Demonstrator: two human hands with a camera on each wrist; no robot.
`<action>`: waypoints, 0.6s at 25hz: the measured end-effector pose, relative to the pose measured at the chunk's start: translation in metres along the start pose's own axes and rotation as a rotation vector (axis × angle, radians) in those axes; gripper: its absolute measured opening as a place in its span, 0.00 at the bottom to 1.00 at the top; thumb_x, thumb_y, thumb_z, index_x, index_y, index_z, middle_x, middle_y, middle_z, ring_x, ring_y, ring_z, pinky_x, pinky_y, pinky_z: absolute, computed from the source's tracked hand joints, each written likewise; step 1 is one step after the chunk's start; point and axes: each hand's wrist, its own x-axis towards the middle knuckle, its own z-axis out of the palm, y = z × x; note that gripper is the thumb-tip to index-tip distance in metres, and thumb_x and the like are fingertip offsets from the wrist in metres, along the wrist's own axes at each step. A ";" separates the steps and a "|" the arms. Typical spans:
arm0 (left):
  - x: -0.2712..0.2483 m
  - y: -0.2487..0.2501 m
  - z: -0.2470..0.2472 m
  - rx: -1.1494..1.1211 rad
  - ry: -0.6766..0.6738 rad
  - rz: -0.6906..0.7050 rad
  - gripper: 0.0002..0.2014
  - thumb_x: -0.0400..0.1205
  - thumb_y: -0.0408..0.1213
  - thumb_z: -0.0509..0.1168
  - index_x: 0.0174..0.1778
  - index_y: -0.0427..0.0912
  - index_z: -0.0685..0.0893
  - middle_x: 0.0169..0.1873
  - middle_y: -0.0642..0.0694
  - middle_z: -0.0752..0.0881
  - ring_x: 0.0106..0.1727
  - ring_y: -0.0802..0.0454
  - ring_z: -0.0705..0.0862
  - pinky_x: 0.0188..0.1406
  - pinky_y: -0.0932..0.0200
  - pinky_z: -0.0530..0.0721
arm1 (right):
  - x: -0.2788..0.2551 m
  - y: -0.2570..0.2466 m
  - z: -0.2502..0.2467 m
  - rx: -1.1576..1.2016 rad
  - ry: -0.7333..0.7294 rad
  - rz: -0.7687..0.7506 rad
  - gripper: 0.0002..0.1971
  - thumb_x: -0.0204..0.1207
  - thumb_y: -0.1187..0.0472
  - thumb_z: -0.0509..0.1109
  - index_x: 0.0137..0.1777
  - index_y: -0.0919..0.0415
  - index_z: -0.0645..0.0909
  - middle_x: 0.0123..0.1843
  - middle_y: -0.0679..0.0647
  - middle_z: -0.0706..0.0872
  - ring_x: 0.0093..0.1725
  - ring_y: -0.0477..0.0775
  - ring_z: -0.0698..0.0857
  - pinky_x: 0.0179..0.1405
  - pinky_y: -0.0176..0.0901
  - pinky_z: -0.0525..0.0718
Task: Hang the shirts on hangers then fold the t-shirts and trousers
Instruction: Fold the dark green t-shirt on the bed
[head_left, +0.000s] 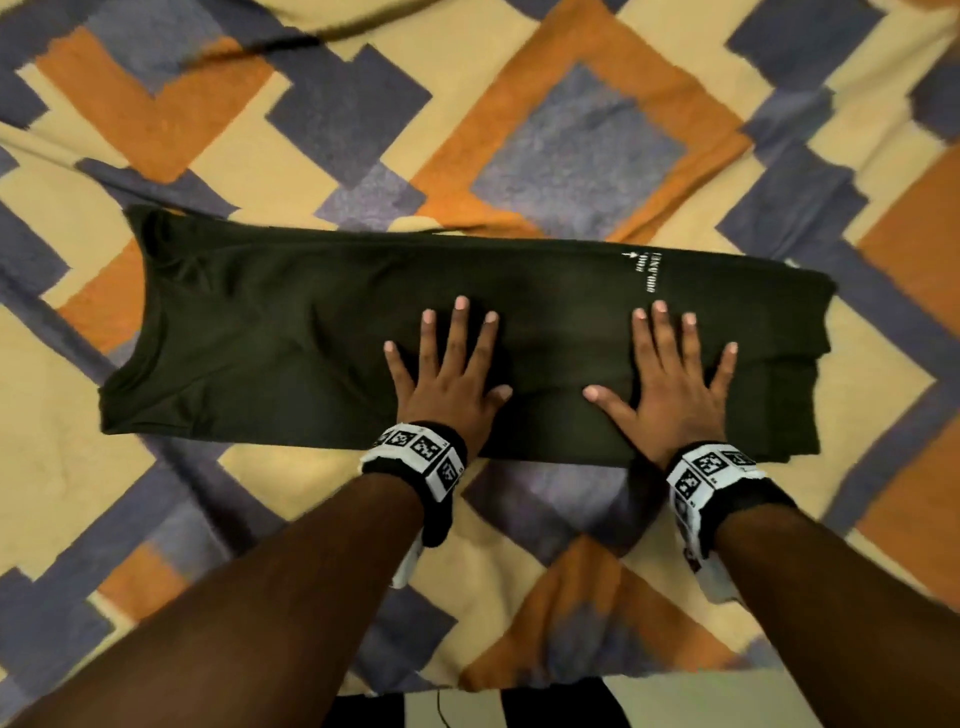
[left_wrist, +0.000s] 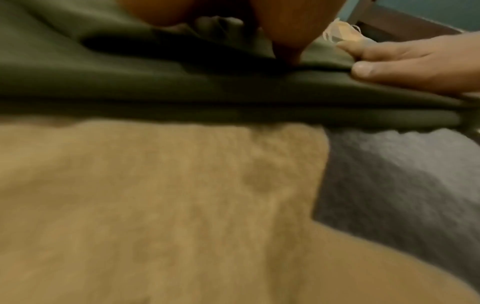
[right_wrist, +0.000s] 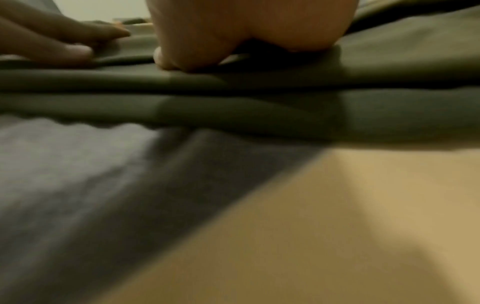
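Note:
A dark olive t-shirt (head_left: 291, 332) lies folded into a long strip across the bed, small white print near its right end. My left hand (head_left: 449, 364) presses flat on its middle with fingers spread. My right hand (head_left: 670, 374) presses flat to the right of it, fingers also spread. In the left wrist view the shirt's folded edge (left_wrist: 182, 111) runs across, with my left palm (left_wrist: 285, 24) above it and the right hand's fingers (left_wrist: 405, 65) on the cloth at the right. The right wrist view shows the layered edge (right_wrist: 233, 107), my right palm (right_wrist: 246, 26) and the left hand's fingers (right_wrist: 64, 41).
The bed is covered by a blanket (head_left: 571, 145) in orange, cream and grey-blue blocks. Its near edge (head_left: 519, 686) runs along the bottom of the head view, with a dark floor strip below. A wooden frame part (left_wrist: 405, 22) shows beyond the bed.

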 end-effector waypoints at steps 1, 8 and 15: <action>0.002 0.014 0.006 0.018 0.002 0.019 0.38 0.83 0.62 0.48 0.78 0.62 0.28 0.80 0.55 0.26 0.81 0.43 0.28 0.72 0.28 0.29 | -0.001 0.031 -0.001 0.011 -0.014 0.041 0.48 0.70 0.22 0.42 0.85 0.48 0.43 0.87 0.51 0.46 0.85 0.58 0.47 0.78 0.73 0.41; 0.016 0.132 0.037 0.031 -0.016 0.086 0.40 0.79 0.69 0.43 0.76 0.61 0.25 0.80 0.56 0.28 0.78 0.38 0.24 0.70 0.21 0.30 | -0.004 0.121 -0.019 0.447 0.196 0.486 0.38 0.77 0.34 0.60 0.81 0.55 0.62 0.77 0.61 0.69 0.73 0.68 0.69 0.67 0.65 0.69; 0.018 0.159 0.053 0.027 0.023 -0.012 0.43 0.76 0.72 0.43 0.76 0.60 0.24 0.80 0.54 0.28 0.79 0.38 0.25 0.70 0.24 0.29 | 0.025 0.106 -0.042 1.224 -0.001 0.742 0.33 0.66 0.40 0.78 0.65 0.56 0.74 0.57 0.51 0.83 0.57 0.56 0.83 0.56 0.48 0.82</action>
